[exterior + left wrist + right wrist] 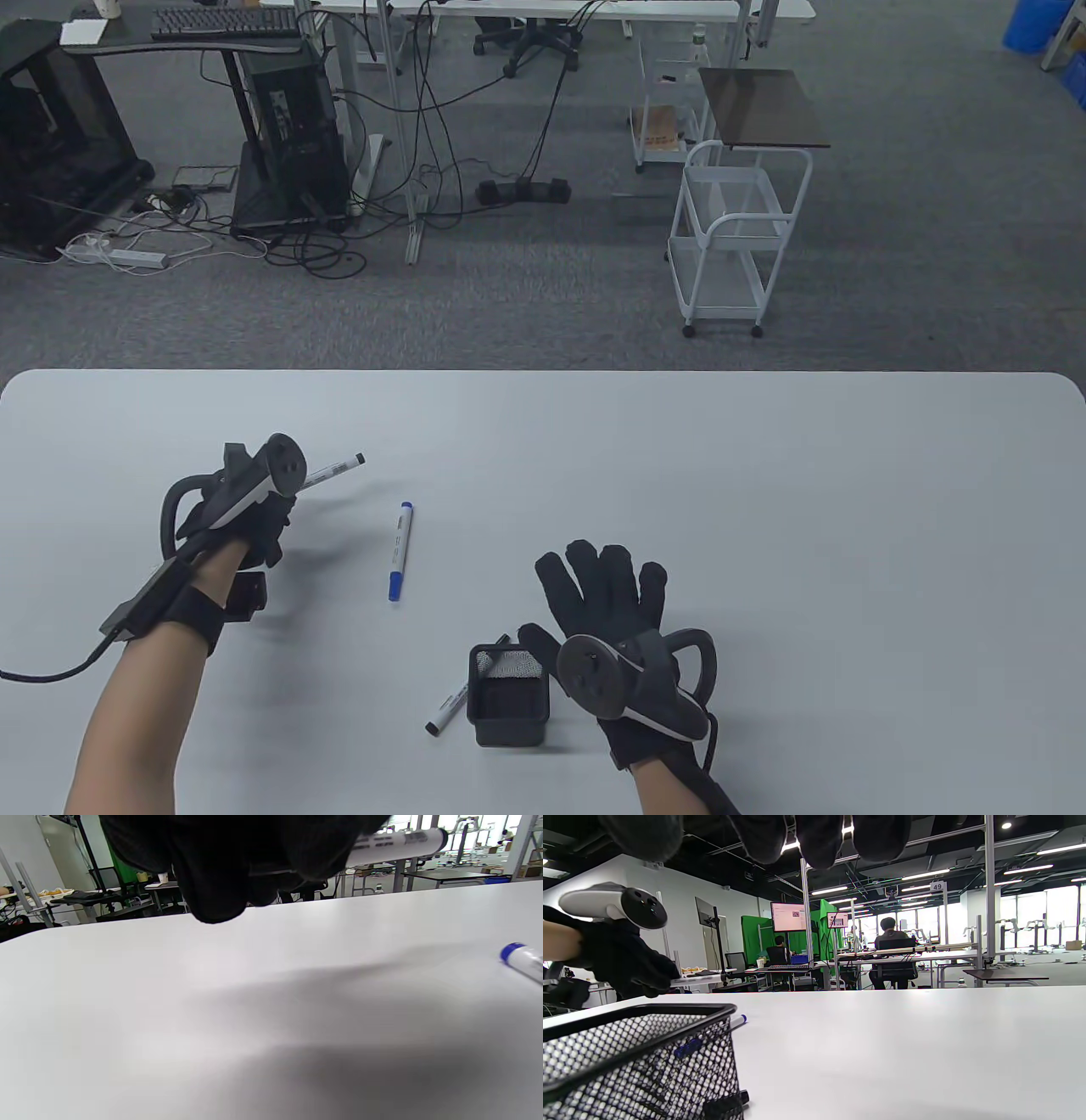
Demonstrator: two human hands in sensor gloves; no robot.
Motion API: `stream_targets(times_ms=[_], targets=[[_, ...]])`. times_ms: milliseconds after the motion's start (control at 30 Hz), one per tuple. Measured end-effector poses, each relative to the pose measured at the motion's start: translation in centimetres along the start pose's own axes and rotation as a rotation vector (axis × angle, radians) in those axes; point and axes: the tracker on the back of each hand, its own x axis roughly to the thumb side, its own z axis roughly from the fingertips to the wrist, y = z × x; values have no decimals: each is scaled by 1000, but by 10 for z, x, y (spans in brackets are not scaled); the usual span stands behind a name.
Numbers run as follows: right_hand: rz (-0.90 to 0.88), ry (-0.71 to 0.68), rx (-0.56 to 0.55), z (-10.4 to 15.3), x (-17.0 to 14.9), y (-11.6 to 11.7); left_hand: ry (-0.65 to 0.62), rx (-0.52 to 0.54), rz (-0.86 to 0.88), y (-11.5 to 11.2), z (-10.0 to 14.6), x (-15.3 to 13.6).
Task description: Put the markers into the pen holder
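Observation:
A black mesh pen holder [508, 694] stands near the table's front edge; it also shows in the right wrist view [636, 1060]. My left hand [254, 518] grips a white marker with a black cap [335, 469] and holds it above the table at the left; the marker also shows in the left wrist view [394, 844]. A blue-capped marker [400, 552] lies on the table between my hands, its end visible in the left wrist view [522, 958]. Another black-capped marker [447, 707] lies against the holder's left side. My right hand [607, 586] is open with fingers spread, just right of the holder, holding nothing.
The white table [764, 509] spreads wide to the right and far side of the holder. Beyond its far edge is office floor with a white cart [736, 229] and desks.

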Motion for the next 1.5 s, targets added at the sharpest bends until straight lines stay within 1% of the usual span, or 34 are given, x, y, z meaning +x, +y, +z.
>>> stream_targets(times_ms=[67, 200, 267, 433, 500, 633, 733, 833, 967, 1167, 1500], targets=[[20, 5, -3, 0, 0, 0, -24, 0, -25, 9, 15, 2], [34, 3, -5, 1, 2, -1, -57, 76, -57, 30, 48, 2], [25, -1, -1, 1, 2, 0, -66, 100, -73, 37, 60, 1], [7, -6, 11, 1, 2, 2, -113, 202, -170, 62, 103, 4], [7, -7, 12, 1, 2, 2, -138, 220, -182, 70, 118, 7], [-12, -10, 6, 1, 0, 1, -200, 259, -203, 86, 150, 17], [-19, -9, 9, 1, -2, 1, -238, 305, -244, 96, 174, 30], [-11, -10, 12, 1, -1, 1, -274, 331, -276, 100, 191, 42], [-8, -20, 16, 2, 2, 2, -315, 352, -329, 102, 210, 57], [-15, -30, 4, 3, 4, -2, -391, 378, -357, 100, 230, 79], [-20, -34, 5, 3, 4, -1, -488, 375, -409, 93, 240, 113]])
